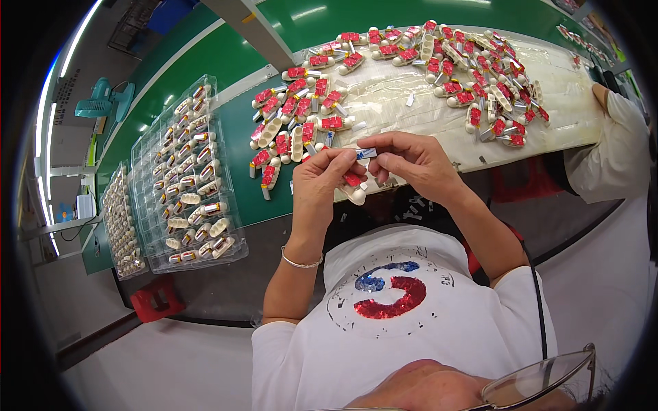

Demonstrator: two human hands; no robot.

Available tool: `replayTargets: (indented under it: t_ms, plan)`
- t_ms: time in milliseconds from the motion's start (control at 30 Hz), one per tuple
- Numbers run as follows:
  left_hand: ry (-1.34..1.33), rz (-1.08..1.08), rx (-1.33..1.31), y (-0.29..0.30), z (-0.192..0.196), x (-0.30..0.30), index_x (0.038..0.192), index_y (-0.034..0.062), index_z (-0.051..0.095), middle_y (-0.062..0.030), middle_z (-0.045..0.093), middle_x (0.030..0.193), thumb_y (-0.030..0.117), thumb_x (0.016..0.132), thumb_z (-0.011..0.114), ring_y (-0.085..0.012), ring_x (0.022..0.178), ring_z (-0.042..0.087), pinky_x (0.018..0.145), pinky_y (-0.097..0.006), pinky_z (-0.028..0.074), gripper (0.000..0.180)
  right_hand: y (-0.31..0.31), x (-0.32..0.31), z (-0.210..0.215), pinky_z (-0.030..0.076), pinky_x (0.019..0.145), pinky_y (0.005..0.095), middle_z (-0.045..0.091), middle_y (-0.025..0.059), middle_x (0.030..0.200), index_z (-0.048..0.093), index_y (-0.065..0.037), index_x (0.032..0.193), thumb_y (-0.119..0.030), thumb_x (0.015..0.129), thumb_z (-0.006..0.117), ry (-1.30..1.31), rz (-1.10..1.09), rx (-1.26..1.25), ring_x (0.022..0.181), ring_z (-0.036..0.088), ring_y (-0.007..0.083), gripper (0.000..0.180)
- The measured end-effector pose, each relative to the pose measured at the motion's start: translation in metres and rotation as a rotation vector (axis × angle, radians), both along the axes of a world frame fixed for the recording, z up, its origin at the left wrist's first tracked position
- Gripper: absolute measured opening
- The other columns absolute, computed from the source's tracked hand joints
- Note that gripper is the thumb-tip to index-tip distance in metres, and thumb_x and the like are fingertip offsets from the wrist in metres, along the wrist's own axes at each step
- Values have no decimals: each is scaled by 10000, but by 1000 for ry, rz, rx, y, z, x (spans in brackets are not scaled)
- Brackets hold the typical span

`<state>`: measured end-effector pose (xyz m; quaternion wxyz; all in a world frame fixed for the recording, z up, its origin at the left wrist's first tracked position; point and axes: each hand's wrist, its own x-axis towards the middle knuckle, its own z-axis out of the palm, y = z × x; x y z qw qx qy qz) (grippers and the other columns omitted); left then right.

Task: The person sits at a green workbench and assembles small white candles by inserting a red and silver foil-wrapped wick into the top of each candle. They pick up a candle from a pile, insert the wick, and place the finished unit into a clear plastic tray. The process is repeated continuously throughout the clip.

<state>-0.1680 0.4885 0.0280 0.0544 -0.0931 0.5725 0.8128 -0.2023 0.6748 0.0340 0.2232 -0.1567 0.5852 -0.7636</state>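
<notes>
Closely pinched, both: left hand holds red-and-cream piece, right hand blue-marked strip; 2 edges best gripped lightly.

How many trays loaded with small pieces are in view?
2. One clear tray lies to the left of the left hand; a second tray is just beyond it, farther left. Any stacked underneath would be hidden.
</notes>
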Motion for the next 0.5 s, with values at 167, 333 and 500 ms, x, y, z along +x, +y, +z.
replayTargets:
  t_ms: [167, 333, 500]
  plan:
    - [-2, -11, -1, 3, 2, 0, 945, -34, 681, -90, 689, 763, 151, 901, 665, -124, 658, 658, 601, -222, 518, 191, 4, -3, 2, 522, 682, 227, 663, 68, 833, 617, 54, 1167, -10, 913, 528, -68, 11, -19, 727, 633, 94, 277]
    - [46, -7, -106, 6, 8, 0, 950, -36, 685, -88, 695, 773, 149, 903, 665, -107, 668, 652, 596, -218, 512, 192, 7, -4, 5, 531, 687, 233, 668, 81, 816, 620, 60, 1153, -39, 895, 546, -167, 1, -70, 720, 642, 108, 287]
    - [72, -13, -161, 7, 14, -1, 958, -35, 690, -81, 696, 780, 147, 903, 667, -89, 669, 638, 599, -201, 497, 192, 7, -5, -1, 550, 708, 241, 671, 87, 833, 634, 48, 1139, -64, 884, 574, -241, -2, -146, 732, 654, 116, 284]
